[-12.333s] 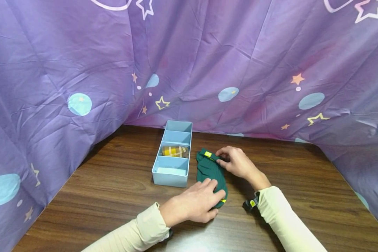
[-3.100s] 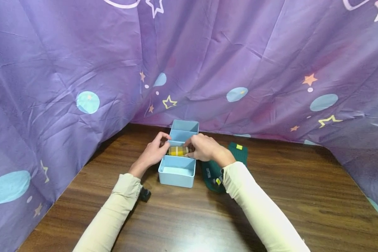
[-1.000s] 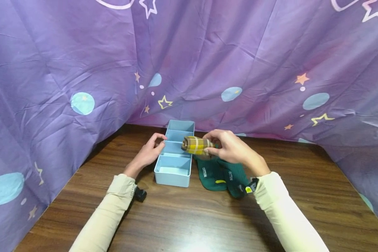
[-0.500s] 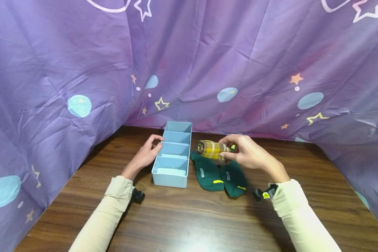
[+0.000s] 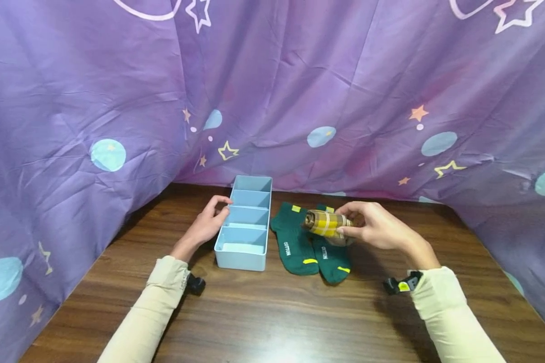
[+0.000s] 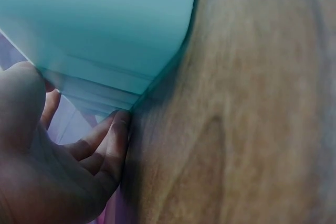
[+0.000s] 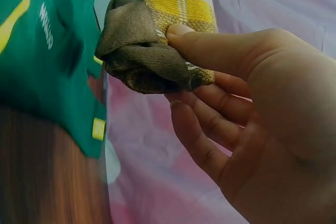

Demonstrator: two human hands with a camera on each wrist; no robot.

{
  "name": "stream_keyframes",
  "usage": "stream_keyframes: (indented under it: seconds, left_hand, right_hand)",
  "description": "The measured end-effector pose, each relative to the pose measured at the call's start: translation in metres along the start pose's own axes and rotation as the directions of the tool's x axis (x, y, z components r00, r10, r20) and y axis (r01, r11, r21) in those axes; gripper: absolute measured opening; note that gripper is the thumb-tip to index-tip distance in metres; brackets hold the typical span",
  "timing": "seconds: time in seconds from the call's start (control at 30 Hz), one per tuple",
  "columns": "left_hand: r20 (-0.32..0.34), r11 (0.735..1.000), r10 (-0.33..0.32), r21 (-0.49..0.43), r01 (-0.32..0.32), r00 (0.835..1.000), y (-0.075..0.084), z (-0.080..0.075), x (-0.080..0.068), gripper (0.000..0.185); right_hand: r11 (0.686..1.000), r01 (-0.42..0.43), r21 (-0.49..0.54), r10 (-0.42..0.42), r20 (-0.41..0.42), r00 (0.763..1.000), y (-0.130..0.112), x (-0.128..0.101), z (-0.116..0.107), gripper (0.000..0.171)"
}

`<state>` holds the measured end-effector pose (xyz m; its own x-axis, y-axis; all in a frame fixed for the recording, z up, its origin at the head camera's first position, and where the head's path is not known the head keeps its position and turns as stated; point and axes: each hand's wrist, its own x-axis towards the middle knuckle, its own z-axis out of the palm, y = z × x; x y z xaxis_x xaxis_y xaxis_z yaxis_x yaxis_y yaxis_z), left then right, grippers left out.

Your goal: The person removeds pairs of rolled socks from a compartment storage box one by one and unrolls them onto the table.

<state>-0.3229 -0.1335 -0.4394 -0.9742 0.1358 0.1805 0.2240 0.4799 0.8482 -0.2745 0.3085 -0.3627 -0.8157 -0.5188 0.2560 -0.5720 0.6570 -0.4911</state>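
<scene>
My right hand [image 5: 372, 226] holds a rolled yellow plaid sock [image 5: 325, 222] above two green socks [image 5: 300, 241] lying flat side by side on the wooden table. In the right wrist view the thumb [image 7: 220, 51] and fingers pinch the plaid sock roll [image 7: 168, 35], with a green sock [image 7: 42, 56] below it. My left hand [image 5: 209, 222] rests with straight fingers against the left wall of a light blue divided organiser box [image 5: 240, 249], whose compartments show nothing inside. The left wrist view shows the left hand's fingers [image 6: 113, 135] touching the blue box wall [image 6: 105, 24].
A purple sheet [image 5: 300, 91] with stars and planets hangs round the back and both sides of the wooden table [image 5: 272, 312]. Bare wood lies in front of the box and socks.
My right hand has lifted the plaid sock roll out of the box and carried it right, over the green socks. The left hand stays against the box.
</scene>
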Motion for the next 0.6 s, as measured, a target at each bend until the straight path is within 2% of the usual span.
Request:
stream_keyframes:
  seconds: [0.4, 0.6]
  left_hand:
    - [0.001, 1.000, -0.012, 0.002, 0.012, 1.000, 0.000, 0.001, 0.001, 0.032]
    - [-0.001, 1.000, -0.003, 0.010, 0.003, 1.000, 0.000, 0.001, 0.000, 0.033]
  right_hand:
    - [0.996, -0.089, 0.013, 0.088, 0.035, 0.995, 0.026, -0.035, -0.021, 0.028]
    - [0.989, -0.145, 0.020, 0.143, 0.079, 0.987, 0.034, -0.051, -0.031, 0.028]
